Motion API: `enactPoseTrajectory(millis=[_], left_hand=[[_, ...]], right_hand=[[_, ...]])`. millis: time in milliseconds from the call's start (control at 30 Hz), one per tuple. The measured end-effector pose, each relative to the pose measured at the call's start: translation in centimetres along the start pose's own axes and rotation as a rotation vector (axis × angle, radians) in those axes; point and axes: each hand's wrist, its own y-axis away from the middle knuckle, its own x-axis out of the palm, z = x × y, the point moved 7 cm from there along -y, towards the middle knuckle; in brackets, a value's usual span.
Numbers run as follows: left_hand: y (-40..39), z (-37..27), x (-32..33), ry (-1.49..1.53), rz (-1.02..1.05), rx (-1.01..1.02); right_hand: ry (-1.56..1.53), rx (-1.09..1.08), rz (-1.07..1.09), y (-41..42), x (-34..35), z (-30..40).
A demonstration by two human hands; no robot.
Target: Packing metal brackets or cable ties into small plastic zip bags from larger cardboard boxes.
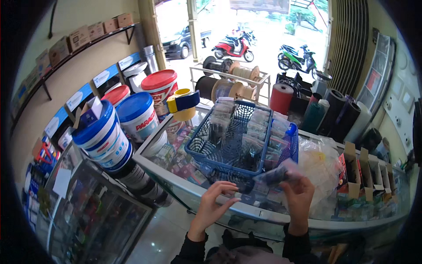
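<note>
My right hand (299, 194) pinches a small clear zip-lock bag (280, 173) with dark contents, too blurred to make out. It is held above the glass counter, just in front of the baskets. My left hand (216, 203) is raised near the counter's front edge, its fingers apart and nothing between them. Beyond the hands stands a dark blue plastic basket (227, 168), with rows of small filled plastic bags (254, 132) along its sides. To its right, a brighter blue basket (293, 135) holds more such bags (277, 142).
Clear plastic bags (318, 161) lie right of the baskets, beside several open cardboard boxes (351, 168). A yellow tape roll (183, 102) stands at the counter's back left. Paint buckets (135, 115) stand to the left. Wire spools (230, 89) on a rack and rolls of sheeting (343, 115) stand behind.
</note>
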Motion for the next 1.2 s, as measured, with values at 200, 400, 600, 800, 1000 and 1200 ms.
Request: enactPoseTrajectory(millis=[200, 400, 600, 800, 1000, 1200], left_hand=[[-3.1, 2.5, -2.7, 0.075, -0.024, 0.072], [-5.5, 3.7, -1.8, 0.082, 0.14, 0.033], [-5.8, 5.2, -1.2, 0.107, 0.228, 0.122], [-5.3, 5.3, -1.2, 0.078, 0.263, 0.199], [-5.3, 4.7, -0.7, 0.044, 0.296, 0.21], [-5.1, 4.6, -0.5, 0.011, 0.25, 0.244]], right_hand=[[0.524, -0.154, -0.052, -4.7, 4.7, 0.5], [0.828, -0.093, 0.06, -7.2, 7.7, -1.9], [1.128, 0.071, 0.148, -7.8, 8.3, -3.8], [1.459, -0.15, -0.079, -7.3, 8.7, -3.8], [1.285, -0.15, -0.278, -3.5, 5.8, -0.3], [1.205, 0.019, -0.561, 3.0, -2.2, 1.7]])
